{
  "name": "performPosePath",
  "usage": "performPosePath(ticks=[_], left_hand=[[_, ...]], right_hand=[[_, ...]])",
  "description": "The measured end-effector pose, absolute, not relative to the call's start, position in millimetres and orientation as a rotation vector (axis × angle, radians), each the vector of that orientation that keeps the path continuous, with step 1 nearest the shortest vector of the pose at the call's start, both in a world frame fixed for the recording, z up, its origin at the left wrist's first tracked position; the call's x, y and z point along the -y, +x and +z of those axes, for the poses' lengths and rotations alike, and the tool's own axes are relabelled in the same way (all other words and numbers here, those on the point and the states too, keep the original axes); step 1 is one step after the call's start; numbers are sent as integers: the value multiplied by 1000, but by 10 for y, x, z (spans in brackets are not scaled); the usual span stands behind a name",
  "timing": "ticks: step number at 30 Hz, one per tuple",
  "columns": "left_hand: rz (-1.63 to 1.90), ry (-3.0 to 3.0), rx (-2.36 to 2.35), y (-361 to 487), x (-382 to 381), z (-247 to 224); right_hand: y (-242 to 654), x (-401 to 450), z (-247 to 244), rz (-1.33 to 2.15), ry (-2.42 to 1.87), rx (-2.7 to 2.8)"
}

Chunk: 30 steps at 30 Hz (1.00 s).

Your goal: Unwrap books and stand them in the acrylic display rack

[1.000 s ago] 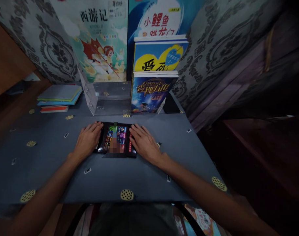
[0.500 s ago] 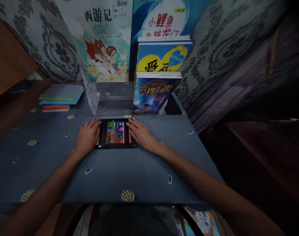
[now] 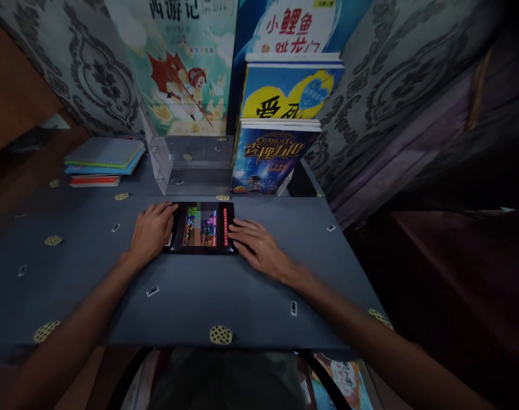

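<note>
A flat black rectangular case or book (image 3: 203, 250) with a panel of small colourful pictures lies on the table, part of its panel blurred out. My left hand (image 3: 154, 229) rests palm down over its left end, fingers extended onto the dark border and hiding that edge. At the opposite end, my right hand (image 3: 259, 245) is open, its stretched fingertips touching the right edge beside a red strip. Neither hand is wrapped round the case.
Behind the case stands a clear acrylic book rack (image 3: 191, 182) holding a blue book (image 3: 268, 159) and other upright picture books. A stack of notebooks (image 3: 105, 154) lies at the back left. A dark flat object (image 3: 302, 181) sits right of the rack. The patterned grey tablecloth (image 3: 225, 302) covers the table.
My right hand has slid right and toward me, from atop the case's upper right corner to its right edge. The left hand stays on the case. The view has shifted slightly.
</note>
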<state>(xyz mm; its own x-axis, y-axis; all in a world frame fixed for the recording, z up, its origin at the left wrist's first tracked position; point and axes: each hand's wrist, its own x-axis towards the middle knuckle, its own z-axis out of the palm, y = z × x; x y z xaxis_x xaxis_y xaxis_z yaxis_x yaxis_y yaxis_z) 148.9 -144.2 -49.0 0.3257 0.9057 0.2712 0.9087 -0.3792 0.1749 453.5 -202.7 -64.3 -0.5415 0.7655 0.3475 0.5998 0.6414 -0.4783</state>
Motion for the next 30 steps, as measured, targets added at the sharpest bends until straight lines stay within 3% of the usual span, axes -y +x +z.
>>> performPosePath(ticks=[6,13,22,30], left_hand=[[-1162,-2744,1983,1141,1223,-457],[-1747,-2494,2195,919,1215,-398],[-1745,-2448,2216,955,1264,-381],[-1532,-2508,2130,1017,1317,-425]], right_hand=[[4033,1961,-385,479,-801,2497],[3272,1775,-326,605,-547,2718],[3077,1491,-438,648,-622,2690],[3038,1164,-502,545,-841,2624]])
